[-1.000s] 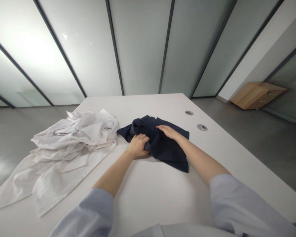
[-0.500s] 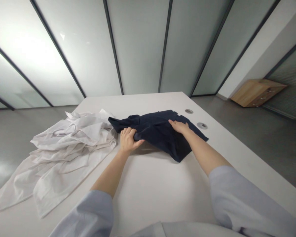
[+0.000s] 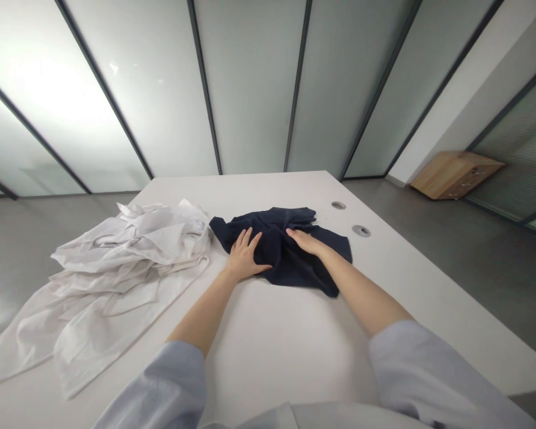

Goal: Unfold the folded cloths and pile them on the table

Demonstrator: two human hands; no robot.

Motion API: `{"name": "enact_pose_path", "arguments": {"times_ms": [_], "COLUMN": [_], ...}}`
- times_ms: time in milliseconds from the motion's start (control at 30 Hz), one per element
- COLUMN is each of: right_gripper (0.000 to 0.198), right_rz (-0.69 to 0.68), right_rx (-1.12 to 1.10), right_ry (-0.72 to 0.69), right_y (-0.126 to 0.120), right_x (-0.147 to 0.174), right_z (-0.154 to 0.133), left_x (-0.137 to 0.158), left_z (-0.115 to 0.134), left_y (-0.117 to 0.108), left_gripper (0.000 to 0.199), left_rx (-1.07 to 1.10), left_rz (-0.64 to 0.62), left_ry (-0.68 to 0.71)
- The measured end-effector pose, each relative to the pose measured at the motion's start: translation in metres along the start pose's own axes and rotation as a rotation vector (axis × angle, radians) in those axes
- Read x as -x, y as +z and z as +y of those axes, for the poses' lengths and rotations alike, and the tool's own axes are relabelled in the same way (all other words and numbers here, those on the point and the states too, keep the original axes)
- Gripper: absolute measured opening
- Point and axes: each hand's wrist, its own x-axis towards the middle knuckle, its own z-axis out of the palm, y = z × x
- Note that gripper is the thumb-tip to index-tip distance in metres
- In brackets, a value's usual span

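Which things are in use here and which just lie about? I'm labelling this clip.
In use: crumpled dark navy cloth, left hand and right hand flat on it.
Lying about: rumpled white fabric heap, two round table grommets, wooden cabinet.

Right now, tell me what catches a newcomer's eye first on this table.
First, the navy cloth at the table's middle, with the left hand and right hand both pressed flat on it, fingers open. Next, the heap of white cloth to its left, draping over the table's left edge.
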Motion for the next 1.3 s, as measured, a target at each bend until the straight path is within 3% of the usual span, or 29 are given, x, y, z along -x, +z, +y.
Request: {"name": "enact_pose_path", "arguments": {"times_ms": [67,167,333,400,533,567,633,767,967,1067,1133,1200,1300], "right_gripper": [0.063,0.052,0.058,0.060,0.046,0.042,0.037,0.032,0.030,0.028,0.027,0.027,0.026], "right_rz": [-0.116,-0.215,-0.301,-0.146,0.479,0.565,0.598,0.481,0.399,0.393,0.388,0.385,0.394], "right_rx": [-0.265,-0.562,-0.758,-0.817,-0.753,-0.717,-0.658,-0.481,-0.346,-0.331,-0.315,-0.302,-0.287], "right_ry": [-0.141,-0.249,-0.304,-0.289,-0.064,0.019,0.120,0.085,0.074,0.080,0.088,0.091,0.087], "right_y": [0.017,0.033,0.017,0.003,-0.010,-0.010,-0.005,0.004,0.002,0.002,0.002,0.003,0.004], "right_x": [0.009,0.024,0.031,0.026,0.016,0.014,0.014,0.016,0.017,0.017,0.017,0.016,0.016], "right_z": [-0.021,-0.045,-0.040,-0.020,0.036,0.048,0.066,0.072,0.062,0.061,0.061,0.060,0.060], "left_x": [0.000,-0.001,-0.002,-0.003,-0.005,-0.006,-0.008,-0.013,0.001,0.020,0.035,0.049,0.067], "left_z": [0.003,0.007,0.013,0.014,0.011,0.010,0.007,0.001,-0.026,-0.057,-0.084,-0.114,-0.154], "left_y": [-0.002,-0.008,-0.017,-0.017,-0.015,-0.016,-0.025,-0.078,-0.215,-0.263,-0.269,-0.253,-0.207], "left_gripper": [0.104,0.100,0.068,0.054,0.040,0.039,0.038,0.037,0.049,0.053,0.057,0.064,0.077], "left_rx": [-0.003,-0.008,-0.036,-0.064,-0.044,-0.028,-0.014,-0.070,-0.284,-0.411,-0.461,-0.475,-0.315], "left_rz": [-0.085,-0.198,-0.263,-0.243,-0.172,-0.155,-0.105,0.097,0.490,0.564,0.541,0.439,-0.010], "left_ry": [0.001,0.000,0.009,-0.009,-0.053,-0.062,-0.078,-0.137,-0.375,-0.532,-0.637,-0.747,-0.850]}}
